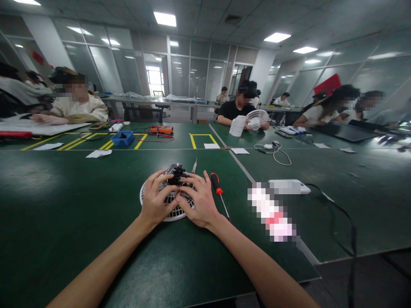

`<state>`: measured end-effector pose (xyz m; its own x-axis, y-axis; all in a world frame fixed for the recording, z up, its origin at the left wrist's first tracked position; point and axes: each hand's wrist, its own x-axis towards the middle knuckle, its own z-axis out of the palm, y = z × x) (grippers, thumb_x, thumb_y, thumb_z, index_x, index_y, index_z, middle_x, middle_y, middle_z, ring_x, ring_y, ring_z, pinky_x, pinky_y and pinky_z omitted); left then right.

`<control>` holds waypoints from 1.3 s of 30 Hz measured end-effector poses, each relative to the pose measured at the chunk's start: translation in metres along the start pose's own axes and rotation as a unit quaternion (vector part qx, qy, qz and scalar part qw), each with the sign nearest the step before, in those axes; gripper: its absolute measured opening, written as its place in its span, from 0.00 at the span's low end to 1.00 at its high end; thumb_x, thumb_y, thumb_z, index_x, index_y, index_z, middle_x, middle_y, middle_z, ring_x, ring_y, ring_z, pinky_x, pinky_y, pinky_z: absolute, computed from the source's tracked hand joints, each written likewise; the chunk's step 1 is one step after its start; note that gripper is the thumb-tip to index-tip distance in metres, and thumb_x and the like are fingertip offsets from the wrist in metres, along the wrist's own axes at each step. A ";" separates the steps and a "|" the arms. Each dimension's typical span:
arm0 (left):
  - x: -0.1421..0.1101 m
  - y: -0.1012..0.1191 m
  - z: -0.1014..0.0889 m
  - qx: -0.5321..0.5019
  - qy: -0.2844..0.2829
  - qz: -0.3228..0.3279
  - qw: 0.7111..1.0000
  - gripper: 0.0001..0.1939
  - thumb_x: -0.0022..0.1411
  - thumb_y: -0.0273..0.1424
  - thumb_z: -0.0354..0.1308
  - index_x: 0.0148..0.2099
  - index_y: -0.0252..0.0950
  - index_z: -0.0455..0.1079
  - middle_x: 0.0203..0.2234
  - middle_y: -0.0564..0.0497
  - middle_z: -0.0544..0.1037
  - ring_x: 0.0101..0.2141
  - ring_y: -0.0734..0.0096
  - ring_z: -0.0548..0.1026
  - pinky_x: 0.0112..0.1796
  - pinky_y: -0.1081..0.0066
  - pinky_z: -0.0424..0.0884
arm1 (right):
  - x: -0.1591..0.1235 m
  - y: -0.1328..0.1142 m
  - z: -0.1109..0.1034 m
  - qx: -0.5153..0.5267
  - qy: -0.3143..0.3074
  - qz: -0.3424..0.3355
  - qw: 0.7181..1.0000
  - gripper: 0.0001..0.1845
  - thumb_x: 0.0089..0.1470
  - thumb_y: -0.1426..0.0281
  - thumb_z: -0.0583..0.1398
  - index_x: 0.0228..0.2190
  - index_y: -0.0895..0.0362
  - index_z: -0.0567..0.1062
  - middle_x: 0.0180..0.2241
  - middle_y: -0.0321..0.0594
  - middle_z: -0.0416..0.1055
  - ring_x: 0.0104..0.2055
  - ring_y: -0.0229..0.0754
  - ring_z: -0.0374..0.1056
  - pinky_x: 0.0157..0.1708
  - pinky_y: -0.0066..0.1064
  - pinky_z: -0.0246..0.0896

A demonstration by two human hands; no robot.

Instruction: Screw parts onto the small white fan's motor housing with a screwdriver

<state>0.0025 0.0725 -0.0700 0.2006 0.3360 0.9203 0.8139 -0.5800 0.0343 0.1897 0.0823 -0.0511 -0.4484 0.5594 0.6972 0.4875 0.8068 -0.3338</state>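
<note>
A round white fan grille (173,213) lies on the green table in front of me, with a black motor-like assembly (177,171) and thin wires on top of it. My left hand (158,197) holds the assembly from the left, fingers curled over its near side. From the right, my right hand (199,200) grips the same part, its thumb close to my left thumb. What lies between the fingertips is partly hidden. Just right of my right hand rests a red-and-black screwdriver (217,185). Beyond the grille is a slim tool with a pointed tip (195,166).
A white power bank-like box (289,186) with a black cable (348,218) sits to the right, beside a blurred-out item (268,209). Farther off are a blue bin (122,138), an orange meter (161,130) and a coiled cable (282,154). Across the table a person holds a white fan (257,119).
</note>
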 end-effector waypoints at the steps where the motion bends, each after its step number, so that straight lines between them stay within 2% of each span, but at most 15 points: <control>1: 0.000 0.000 0.000 0.001 0.000 0.009 1.000 0.05 0.60 0.29 0.65 0.40 0.40 0.76 0.50 0.43 0.76 0.58 0.48 0.71 0.55 0.47 0.73 | 0.000 0.000 0.001 0.003 0.002 0.000 1.000 0.11 0.62 0.63 0.62 0.44 0.50 0.81 0.52 0.43 0.76 0.64 0.52 0.63 0.73 0.59 0.31; 7: 0.003 0.000 -0.002 0.004 0.010 0.017 1.000 0.05 0.60 0.29 0.65 0.40 0.38 0.74 0.48 0.42 0.77 0.57 0.47 0.73 0.54 0.47 0.73 | 0.001 0.002 0.000 0.024 0.012 0.010 1.000 0.12 0.64 0.63 0.60 0.46 0.50 0.80 0.53 0.42 0.75 0.64 0.51 0.64 0.72 0.59 0.33; 10: 0.004 0.001 -0.001 0.001 0.019 -0.004 1.000 0.07 0.59 0.26 0.66 0.39 0.38 0.72 0.46 0.44 0.77 0.56 0.48 0.74 0.54 0.49 0.73 | 0.007 0.012 -0.011 0.014 0.022 0.010 1.000 0.17 0.66 0.65 0.56 0.52 0.52 0.78 0.55 0.45 0.73 0.61 0.50 0.66 0.71 0.55 0.42; 12: 0.004 0.001 0.000 -0.003 0.026 -0.018 0.999 0.08 0.58 0.24 0.65 0.38 0.38 0.71 0.44 0.45 0.77 0.55 0.49 0.74 0.54 0.49 0.73 | 0.012 0.023 -0.021 -0.011 0.038 0.060 0.997 0.18 0.67 0.67 0.53 0.53 0.52 0.76 0.55 0.47 0.72 0.59 0.50 0.66 0.65 0.49 0.56; 14: 0.003 0.001 0.000 -0.008 0.028 -0.026 0.999 0.08 0.58 0.24 0.65 0.38 0.38 0.71 0.44 0.45 0.77 0.55 0.49 0.74 0.53 0.50 0.73 | 0.016 0.036 -0.031 -0.057 0.050 0.163 0.984 0.20 0.66 0.70 0.51 0.55 0.56 0.74 0.54 0.51 0.71 0.58 0.51 0.67 0.59 0.46 0.62; 16: 0.002 0.000 0.000 -0.012 0.022 -0.032 0.999 0.07 0.59 0.24 0.64 0.39 0.38 0.71 0.44 0.45 0.77 0.55 0.49 0.74 0.53 0.50 0.73 | 0.016 0.049 -0.038 -0.128 0.005 0.281 0.951 0.23 0.63 0.71 0.53 0.58 0.59 0.71 0.55 0.55 0.69 0.57 0.55 0.68 0.56 0.46 0.64; 18: 0.002 0.000 0.000 -0.016 0.014 -0.036 0.999 0.06 0.60 0.24 0.62 0.40 0.39 0.72 0.44 0.45 0.78 0.56 0.50 0.74 0.54 0.50 0.72 | 0.015 0.061 -0.042 -0.180 -0.099 0.366 0.907 0.28 0.61 0.68 0.58 0.61 0.61 0.67 0.55 0.59 0.69 0.57 0.60 0.68 0.53 0.47 0.65; 21: 0.002 0.000 0.001 -0.016 0.015 -0.035 0.999 0.07 0.61 0.24 0.62 0.42 0.39 0.73 0.45 0.45 0.77 0.56 0.51 0.73 0.54 0.50 0.73 | 0.011 0.073 -0.044 -0.169 -0.207 0.417 0.869 0.27 0.60 0.66 0.60 0.59 0.60 0.68 0.52 0.58 0.73 0.53 0.59 0.72 0.49 0.44 0.65; 23: 0.002 0.000 0.001 -0.013 0.020 -0.029 0.999 0.07 0.61 0.25 0.64 0.42 0.39 0.73 0.45 0.45 0.77 0.56 0.51 0.74 0.54 0.50 0.73 | 0.010 0.079 -0.044 -0.143 -0.212 0.428 0.867 0.27 0.58 0.66 0.62 0.57 0.58 0.70 0.50 0.55 0.76 0.51 0.58 0.74 0.48 0.42 0.66; 26: 0.002 0.000 0.001 -0.010 0.026 -0.022 0.999 0.07 0.61 0.26 0.66 0.40 0.39 0.72 0.45 0.46 0.77 0.55 0.51 0.74 0.53 0.51 0.73 | 0.012 0.086 -0.043 -0.085 -0.150 0.452 0.875 0.25 0.54 0.67 0.64 0.53 0.56 0.73 0.42 0.48 0.79 0.47 0.55 0.75 0.46 0.40 0.66; 29: 0.002 0.000 0.001 -0.011 0.022 -0.022 0.999 0.07 0.61 0.27 0.67 0.40 0.39 0.72 0.45 0.46 0.76 0.55 0.51 0.74 0.53 0.50 0.73 | 0.018 0.089 -0.042 0.084 -0.030 0.483 0.871 0.19 0.52 0.69 0.63 0.47 0.56 0.75 0.29 0.39 0.77 0.37 0.48 0.76 0.39 0.35 0.67; 31: 0.002 0.000 0.001 -0.014 0.019 -0.022 0.999 0.06 0.62 0.27 0.66 0.40 0.39 0.72 0.45 0.46 0.76 0.55 0.52 0.74 0.53 0.50 0.73 | 0.021 0.086 -0.042 0.259 0.064 0.494 0.828 0.21 0.49 0.71 0.62 0.47 0.56 0.73 0.26 0.34 0.75 0.30 0.43 0.75 0.31 0.31 0.66; 33: 0.002 -0.001 0.001 -0.018 0.017 -0.019 1.000 0.06 0.62 0.26 0.66 0.41 0.39 0.73 0.45 0.46 0.76 0.55 0.52 0.74 0.53 0.51 0.73 | 0.023 0.079 -0.042 0.399 0.125 0.479 0.772 0.24 0.44 0.72 0.64 0.46 0.54 0.72 0.26 0.32 0.76 0.27 0.40 0.74 0.26 0.27 0.65; 36: 0.001 -0.001 0.001 -0.018 0.014 -0.015 1.000 0.07 0.62 0.26 0.66 0.43 0.39 0.75 0.45 0.46 0.76 0.55 0.52 0.73 0.53 0.51 0.73 | 0.025 0.068 -0.041 0.495 0.143 0.459 0.723 0.17 0.42 0.71 0.66 0.37 0.53 0.71 0.24 0.29 0.73 0.23 0.37 0.71 0.23 0.26 0.66; 39: 0.001 -0.002 0.001 -0.019 0.017 -0.014 1.000 0.10 0.63 0.25 0.65 0.46 0.40 0.75 0.46 0.46 0.75 0.55 0.52 0.73 0.53 0.51 0.72 | 0.025 0.063 -0.038 0.528 0.180 0.476 0.680 0.13 0.43 0.72 0.65 0.32 0.54 0.69 0.22 0.30 0.73 0.22 0.36 0.71 0.23 0.26 0.69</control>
<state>0.0017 0.0742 -0.0698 0.1587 0.3264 0.9318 0.7976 -0.5987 0.0739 0.2376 0.1396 -0.0300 -0.0004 0.9943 -0.1068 -0.4671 -0.0947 -0.8791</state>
